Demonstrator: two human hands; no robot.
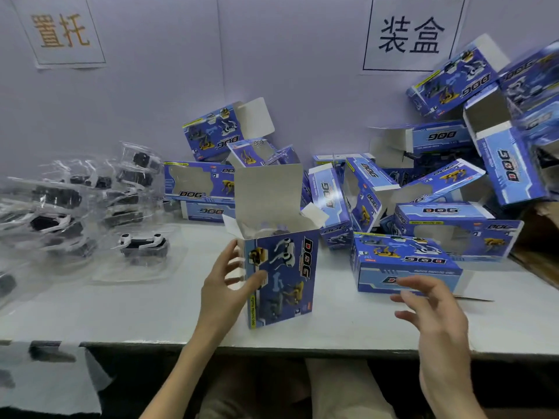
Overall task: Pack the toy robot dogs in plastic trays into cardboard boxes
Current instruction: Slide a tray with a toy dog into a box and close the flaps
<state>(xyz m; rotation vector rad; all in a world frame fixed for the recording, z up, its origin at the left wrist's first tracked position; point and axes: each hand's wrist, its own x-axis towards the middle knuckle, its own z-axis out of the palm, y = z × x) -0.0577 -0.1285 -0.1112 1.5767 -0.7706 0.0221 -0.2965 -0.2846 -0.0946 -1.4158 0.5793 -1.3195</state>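
A blue "DOG" cardboard box [284, 276] stands upright near the table's front edge, its top flaps open and a tray's edge showing inside. My left hand [225, 285] grips its left side, thumb on the front face. To the right, my right hand [435, 309] hovers empty above the table with fingers spread and relaxed. A toy robot dog in a clear plastic tray [142, 246] lies left of the box. Behind that tray is a heap of several more trays with dogs [60, 204].
A closed blue box [402, 264] lies just beyond my right hand. Many empty blue boxes [438, 182] are piled against the back wall and at the right. The white table's front edge [272, 346] runs below my hands. Paper signs hang on the wall.
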